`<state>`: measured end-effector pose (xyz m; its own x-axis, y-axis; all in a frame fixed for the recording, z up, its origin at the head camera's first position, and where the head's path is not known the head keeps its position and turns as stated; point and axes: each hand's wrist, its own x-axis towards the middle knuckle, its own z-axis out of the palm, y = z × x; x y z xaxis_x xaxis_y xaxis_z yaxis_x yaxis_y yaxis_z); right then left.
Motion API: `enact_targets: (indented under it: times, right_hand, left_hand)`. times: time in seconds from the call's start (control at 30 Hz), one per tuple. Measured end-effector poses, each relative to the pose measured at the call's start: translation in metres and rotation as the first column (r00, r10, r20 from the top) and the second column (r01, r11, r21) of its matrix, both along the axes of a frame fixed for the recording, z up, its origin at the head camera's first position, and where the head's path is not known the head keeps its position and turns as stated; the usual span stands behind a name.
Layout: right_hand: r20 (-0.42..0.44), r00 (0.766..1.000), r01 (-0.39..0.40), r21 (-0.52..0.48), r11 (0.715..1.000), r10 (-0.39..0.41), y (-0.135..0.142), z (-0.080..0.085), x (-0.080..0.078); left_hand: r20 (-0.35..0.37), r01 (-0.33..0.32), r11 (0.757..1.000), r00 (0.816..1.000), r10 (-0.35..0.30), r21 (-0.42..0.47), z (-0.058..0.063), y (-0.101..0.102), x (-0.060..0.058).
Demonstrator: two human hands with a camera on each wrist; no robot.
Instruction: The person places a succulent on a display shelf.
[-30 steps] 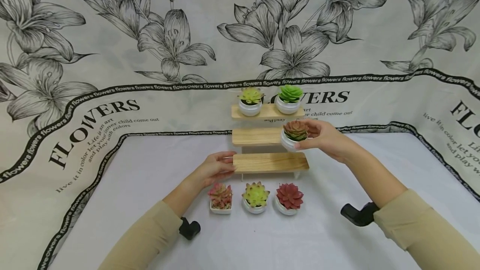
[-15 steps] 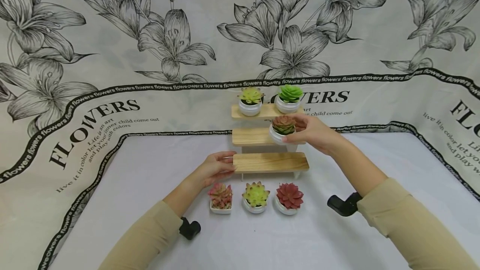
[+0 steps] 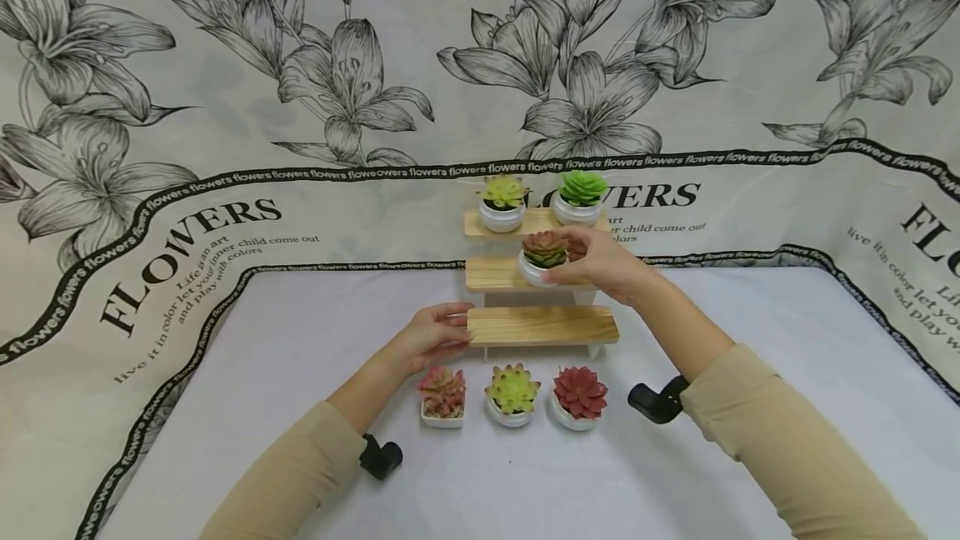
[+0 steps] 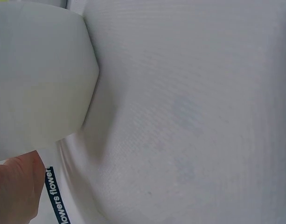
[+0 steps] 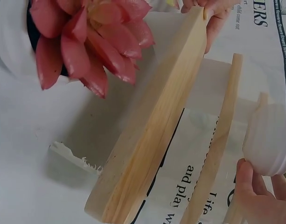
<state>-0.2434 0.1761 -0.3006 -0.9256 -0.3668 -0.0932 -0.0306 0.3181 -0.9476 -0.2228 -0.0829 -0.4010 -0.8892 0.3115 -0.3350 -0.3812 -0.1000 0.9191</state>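
My right hand [image 3: 607,263] grips a reddish-brown and green potted succulent [image 3: 543,248] by its round white pot, which overlaps the middle shelf [image 3: 491,276] in the head view. In the right wrist view its white pot [image 5: 268,137] is seen between thumb and fingers. My left hand [image 3: 431,338] holds the left end of the wooden bottom shelf [image 3: 542,326] of a three-tier stand. The right wrist view shows those left fingers [image 5: 218,23] pinching the board's end. On the top shelf [image 3: 534,223] stand a yellow-green succulent [image 3: 501,200] and a bright green one [image 3: 581,197].
In front of the stand, a pink succulent [image 3: 442,397] in a square pot, a yellow-green succulent [image 3: 512,392] and a red succulent [image 3: 580,397] form a row on the white tablecloth [image 3: 480,486]. A flower-printed cloth [image 3: 360,215] hangs behind.
My right hand has carried the reddish-brown succulent leftward along the middle shelf, from its right end toward the middle. My left hand has kept its place on the bottom shelf.
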Motion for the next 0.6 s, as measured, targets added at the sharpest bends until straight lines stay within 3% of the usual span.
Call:
enact_targets:
  times: [0.6]
  right_hand:
    - [-0.047, 0.999, 0.019, 0.006, 1.0, -0.018, -0.029, -0.011, -0.013]
  left_hand:
    - [0.007, -0.001, 1.0, 1.0, 0.001, -0.006, -0.002, 0.0, -0.001]
